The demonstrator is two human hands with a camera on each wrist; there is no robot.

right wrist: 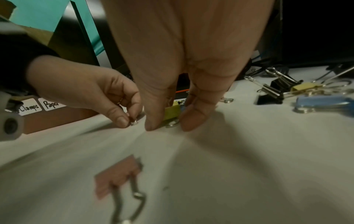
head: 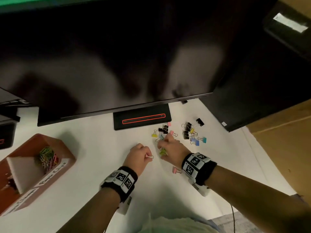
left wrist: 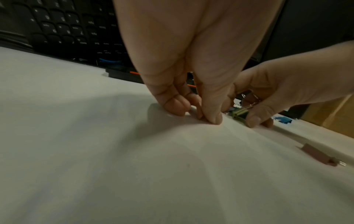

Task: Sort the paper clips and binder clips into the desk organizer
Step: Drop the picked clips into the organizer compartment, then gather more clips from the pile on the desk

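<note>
Currently, left of the monitor stand, the desk organizer holds coloured paper clips in its "Paper" compartment; that part looks largely done. In front of the stand, my left hand pinches a small clip at the counter. My right hand closes finger and thumb round a yellow-green binder clip. Right of the stand, loose binder clips remain unsorted.

Matt white desk, glossy metal-handled binder clips
</note>
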